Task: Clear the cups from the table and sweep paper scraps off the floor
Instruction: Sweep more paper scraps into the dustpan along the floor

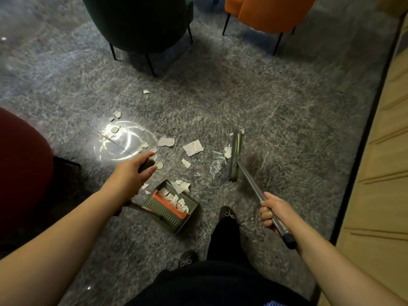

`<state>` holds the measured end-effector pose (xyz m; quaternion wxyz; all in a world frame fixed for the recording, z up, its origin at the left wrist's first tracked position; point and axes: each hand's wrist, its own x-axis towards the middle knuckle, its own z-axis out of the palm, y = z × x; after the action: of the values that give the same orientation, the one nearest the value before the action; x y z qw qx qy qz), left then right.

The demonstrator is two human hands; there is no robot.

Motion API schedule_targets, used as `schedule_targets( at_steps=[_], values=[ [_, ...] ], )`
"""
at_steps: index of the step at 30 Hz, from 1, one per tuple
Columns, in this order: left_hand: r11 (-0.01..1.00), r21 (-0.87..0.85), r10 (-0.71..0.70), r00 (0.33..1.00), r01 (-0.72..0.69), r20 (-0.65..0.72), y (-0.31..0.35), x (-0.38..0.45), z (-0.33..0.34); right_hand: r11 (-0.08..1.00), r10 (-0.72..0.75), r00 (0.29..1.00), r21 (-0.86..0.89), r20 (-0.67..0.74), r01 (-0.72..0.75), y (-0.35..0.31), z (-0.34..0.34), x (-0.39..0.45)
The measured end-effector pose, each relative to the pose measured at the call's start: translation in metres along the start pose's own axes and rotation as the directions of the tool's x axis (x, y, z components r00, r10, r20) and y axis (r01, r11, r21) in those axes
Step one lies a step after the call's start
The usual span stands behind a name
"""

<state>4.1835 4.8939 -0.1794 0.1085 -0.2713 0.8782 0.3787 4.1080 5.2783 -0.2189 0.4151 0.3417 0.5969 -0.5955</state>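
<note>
Several white paper scraps (192,147) lie on the glossy grey floor ahead of me, and more sit inside the green dustpan (174,206) with its orange comb. My left hand (134,171) grips the dark top of the dustpan's handle, above and left of the pan. My right hand (272,209) is curled around the metal broom handle (254,186). The green broom head (235,156) rests on the floor to the right of the scraps, with a few scraps beside it. No cups are in view.
A dark green chair (141,25) and an orange chair (265,12) stand at the far side. A dark red seat (22,168) is at the left. A wooden wall panel (384,151) runs along the right. My shoes (227,214) stand behind the dustpan.
</note>
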Motion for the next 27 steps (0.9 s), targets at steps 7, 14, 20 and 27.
schedule_targets(
  at_steps=[7,14,20,27],
  values=[
    [1.0,-0.007,-0.018,0.999,0.017,-0.043,0.049,0.055,0.014,0.996,0.049,0.999,-0.077,0.004,-0.049,-0.085,-0.021,0.047],
    [0.998,-0.066,-0.013,0.998,0.009,-0.058,0.088,0.11,0.034,0.987,0.084,0.996,-0.139,-0.013,-0.085,-0.158,-0.036,0.093],
    [0.998,0.007,-0.068,0.996,0.068,-0.066,0.098,0.14,0.026,0.983,0.079,0.997,-0.165,-0.02,-0.081,-0.213,-0.035,0.137],
    [0.992,0.098,-0.075,0.995,0.081,-0.065,0.109,0.149,0.03,0.972,0.081,0.995,-0.216,-0.062,-0.093,-0.262,-0.015,0.191]
  ],
)
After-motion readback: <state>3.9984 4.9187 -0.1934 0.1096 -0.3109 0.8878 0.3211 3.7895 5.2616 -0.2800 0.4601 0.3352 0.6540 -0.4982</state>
